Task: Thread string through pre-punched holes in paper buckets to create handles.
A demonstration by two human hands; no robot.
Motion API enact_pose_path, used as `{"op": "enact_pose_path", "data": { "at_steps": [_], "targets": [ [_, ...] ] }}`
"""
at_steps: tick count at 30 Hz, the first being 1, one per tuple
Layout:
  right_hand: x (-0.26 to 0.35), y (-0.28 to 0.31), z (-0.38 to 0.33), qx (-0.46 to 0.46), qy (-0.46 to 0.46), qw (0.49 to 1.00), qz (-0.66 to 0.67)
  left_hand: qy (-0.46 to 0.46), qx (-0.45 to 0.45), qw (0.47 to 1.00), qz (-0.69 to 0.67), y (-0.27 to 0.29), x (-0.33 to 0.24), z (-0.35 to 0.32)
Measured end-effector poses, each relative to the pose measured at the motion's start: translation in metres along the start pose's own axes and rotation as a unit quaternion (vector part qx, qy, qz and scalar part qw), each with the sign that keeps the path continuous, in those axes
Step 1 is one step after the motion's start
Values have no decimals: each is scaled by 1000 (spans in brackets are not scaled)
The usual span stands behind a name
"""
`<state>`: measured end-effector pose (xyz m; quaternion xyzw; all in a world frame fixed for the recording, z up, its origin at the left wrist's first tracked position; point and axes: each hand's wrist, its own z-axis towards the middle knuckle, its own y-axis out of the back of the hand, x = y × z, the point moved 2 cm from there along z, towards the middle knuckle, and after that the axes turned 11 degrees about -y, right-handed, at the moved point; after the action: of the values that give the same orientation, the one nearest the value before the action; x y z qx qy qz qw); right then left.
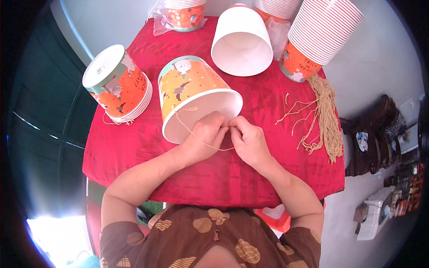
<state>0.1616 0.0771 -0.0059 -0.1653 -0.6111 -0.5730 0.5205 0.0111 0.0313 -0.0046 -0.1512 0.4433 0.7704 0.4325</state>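
Note:
A yellow-orange paper bucket [190, 87] with bat and ghost pictures lies tilted, its white open mouth toward me. Tan string [182, 121] comes from the left side of its rim, passes by my left wrist and loops below my hands. At the right part of the rim my left hand [205, 136] and my right hand [250, 140] meet, fingertips pinched together on the string. The pinch itself is partly hidden by the fingers, so I cannot tell whether it passes through the rim.
Upside-down orange buckets [117, 85] are stacked at the left. A white-mouthed bucket [241, 51] lies behind. At the back right rises a tall bucket stack [319, 38], with a bundle of tan strings [328, 120] before it. Plastic-wrapped buckets [185, 17] stand at the back of the red-clothed table [187, 183].

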Motion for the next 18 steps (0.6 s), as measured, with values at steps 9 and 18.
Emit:
{"op": "enact_pose_path", "data": {
  "at_steps": [9,18],
  "targets": [
    [-5,-6,-1,-35,48,996,-67,57,12,998,-17,2,8,1],
    [-3,-6,-3,-30,41,996,-76,80,19,996,-46,4,12,2]
  ]
}}
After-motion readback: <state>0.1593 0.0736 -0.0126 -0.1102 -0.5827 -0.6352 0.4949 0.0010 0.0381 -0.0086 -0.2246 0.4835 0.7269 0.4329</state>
